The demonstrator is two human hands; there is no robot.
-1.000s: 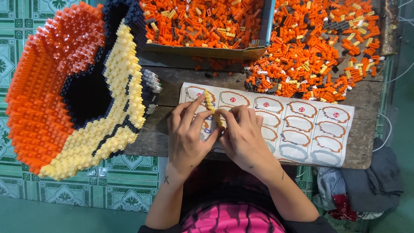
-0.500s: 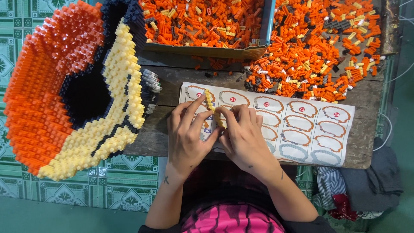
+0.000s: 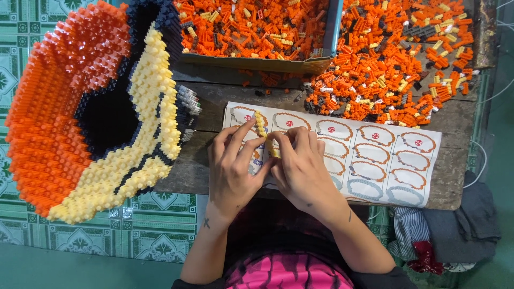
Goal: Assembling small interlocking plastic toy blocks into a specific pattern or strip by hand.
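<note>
Fingers: left hand (image 3: 231, 168), right hand (image 3: 301, 167) pinch knobbly yellow brick strip (image 3: 262, 128) | over glossy instruction sheet (image 3: 375, 155)

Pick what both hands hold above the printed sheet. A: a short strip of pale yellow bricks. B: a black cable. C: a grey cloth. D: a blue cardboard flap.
A: the left hand and right hand pinch a short strip of pale yellow bricks over the printed instruction sheet.

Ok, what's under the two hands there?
A printed sheet of ring diagrams lies on the wooden table beneath the left hand and right hand. The diagrams directly under them are covered.
</note>
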